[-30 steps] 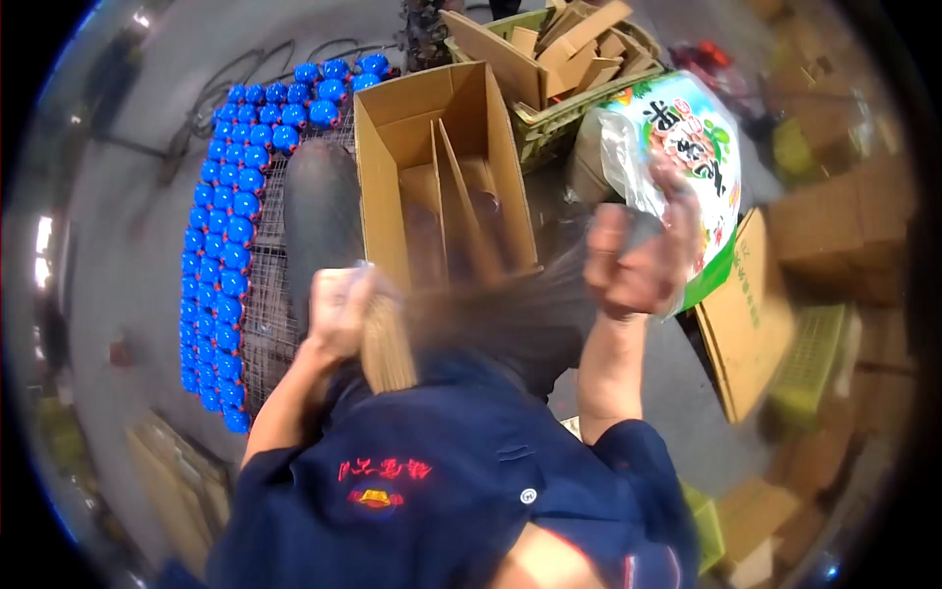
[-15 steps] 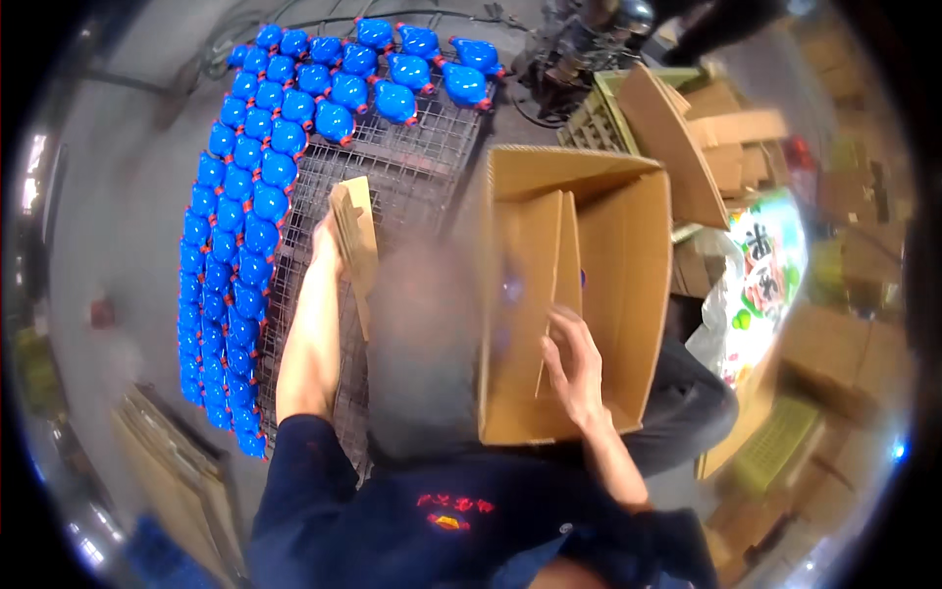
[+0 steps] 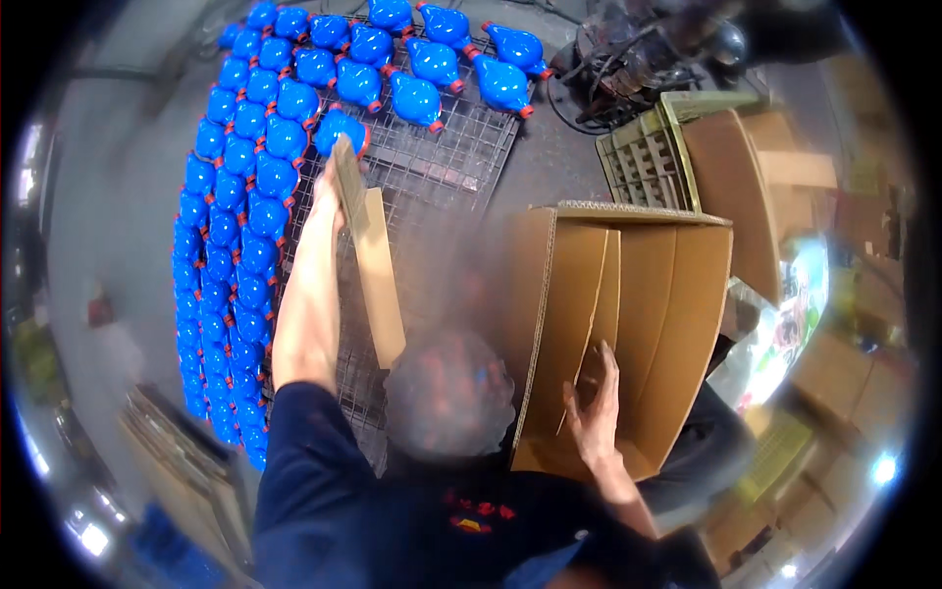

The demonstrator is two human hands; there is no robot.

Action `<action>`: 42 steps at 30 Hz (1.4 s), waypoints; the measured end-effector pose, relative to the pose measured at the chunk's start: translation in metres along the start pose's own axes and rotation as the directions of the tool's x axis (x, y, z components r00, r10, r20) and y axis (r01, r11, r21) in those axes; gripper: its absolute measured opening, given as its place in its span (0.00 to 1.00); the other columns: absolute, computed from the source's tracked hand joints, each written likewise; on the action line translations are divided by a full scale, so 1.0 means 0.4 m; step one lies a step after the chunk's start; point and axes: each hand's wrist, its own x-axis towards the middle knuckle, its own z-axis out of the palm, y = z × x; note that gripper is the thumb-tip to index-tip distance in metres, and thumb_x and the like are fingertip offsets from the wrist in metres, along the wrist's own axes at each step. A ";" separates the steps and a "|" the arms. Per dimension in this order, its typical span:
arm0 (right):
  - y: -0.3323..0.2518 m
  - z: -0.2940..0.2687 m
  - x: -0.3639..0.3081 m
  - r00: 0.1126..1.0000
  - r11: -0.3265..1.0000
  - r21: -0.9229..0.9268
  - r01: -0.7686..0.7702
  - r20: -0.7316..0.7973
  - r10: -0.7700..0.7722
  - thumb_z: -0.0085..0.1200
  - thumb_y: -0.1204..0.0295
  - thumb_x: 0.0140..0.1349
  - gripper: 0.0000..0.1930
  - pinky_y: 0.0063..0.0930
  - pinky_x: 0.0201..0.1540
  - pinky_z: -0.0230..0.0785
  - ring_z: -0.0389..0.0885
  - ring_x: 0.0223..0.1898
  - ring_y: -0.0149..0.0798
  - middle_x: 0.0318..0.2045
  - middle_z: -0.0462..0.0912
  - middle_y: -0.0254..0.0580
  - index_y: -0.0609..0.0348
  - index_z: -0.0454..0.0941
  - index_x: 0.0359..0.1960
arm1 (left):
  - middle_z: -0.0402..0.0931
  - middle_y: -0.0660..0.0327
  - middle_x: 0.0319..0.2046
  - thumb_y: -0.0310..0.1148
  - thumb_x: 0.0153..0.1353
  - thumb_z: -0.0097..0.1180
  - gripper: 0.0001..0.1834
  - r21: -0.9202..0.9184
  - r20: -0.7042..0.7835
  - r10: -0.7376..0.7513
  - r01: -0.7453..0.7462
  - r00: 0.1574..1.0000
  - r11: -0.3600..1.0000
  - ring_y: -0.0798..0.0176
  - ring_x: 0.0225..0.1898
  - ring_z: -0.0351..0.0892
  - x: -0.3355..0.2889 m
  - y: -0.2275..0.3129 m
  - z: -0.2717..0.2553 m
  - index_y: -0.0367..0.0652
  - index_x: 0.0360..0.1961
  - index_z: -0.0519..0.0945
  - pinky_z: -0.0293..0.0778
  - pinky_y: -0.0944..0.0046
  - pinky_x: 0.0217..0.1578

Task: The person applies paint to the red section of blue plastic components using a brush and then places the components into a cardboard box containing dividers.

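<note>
Person seen from above. The torso is covered by a dark navy short-sleeved shirt [image 3: 392, 510], its fabric plain apart from a small red and yellow emblem [image 3: 478, 517] printed on the chest. The sleeves end above the elbow, leaving both forearms bare. The left hand [image 3: 329, 191] and the right hand [image 3: 594, 412] are bare, without gloves, rings or a watch visible. A lighter blue edge [image 3: 549, 564] shows at the lower part of the shirt; what it belongs to cannot be told.

Bright, even light overhead; glare blooms far right, edges bend and darken, the near centre is smeared with blur.
</note>
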 end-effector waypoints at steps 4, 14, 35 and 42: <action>-0.070 -0.011 -0.003 0.985 0.969 0.194 0.155 -0.109 -0.135 0.51 0.81 0.65 0.33 0.39 0.58 0.70 0.66 0.65 0.49 0.68 0.57 0.54 0.60 0.52 0.70 | 0.77 0.50 0.42 0.51 0.70 0.42 0.23 -0.354 0.411 -0.067 0.227 0.909 0.907 0.53 0.28 0.78 -0.307 -0.058 -0.088 0.43 0.51 0.76 0.76 0.59 0.27; -0.447 0.016 0.047 0.757 -0.182 0.766 -0.616 0.513 -0.405 0.41 0.50 0.71 0.31 0.45 0.53 0.74 0.79 0.51 0.54 0.52 0.76 0.56 0.69 0.64 0.60 | 0.75 0.44 0.29 0.57 0.68 0.42 0.27 -0.169 0.713 -0.218 0.464 0.667 0.869 0.53 0.20 0.74 -1.074 -0.054 0.421 0.41 0.42 0.72 0.73 0.63 0.23; -0.066 -0.190 -0.157 0.956 -0.244 0.928 -0.281 0.249 -0.152 0.44 0.50 0.67 0.26 0.44 0.49 0.73 0.80 0.44 0.54 0.43 0.78 0.52 0.64 0.72 0.49 | 0.74 0.47 0.23 0.51 0.75 0.25 0.35 0.251 0.608 -0.197 0.050 0.769 0.967 0.55 0.21 0.74 -1.248 -0.389 0.509 0.29 0.35 0.76 0.72 0.61 0.27; -0.049 -0.217 -0.158 0.904 -0.449 0.832 -0.328 0.137 -0.406 0.41 0.43 0.67 0.33 0.53 0.53 0.73 0.78 0.50 0.61 0.49 0.76 0.57 0.62 0.68 0.57 | 0.76 0.49 0.41 0.60 0.67 0.39 0.38 0.522 0.576 -0.301 -0.059 0.761 0.851 0.60 0.41 0.76 -1.270 -0.352 0.485 0.30 0.54 0.69 0.70 0.63 0.44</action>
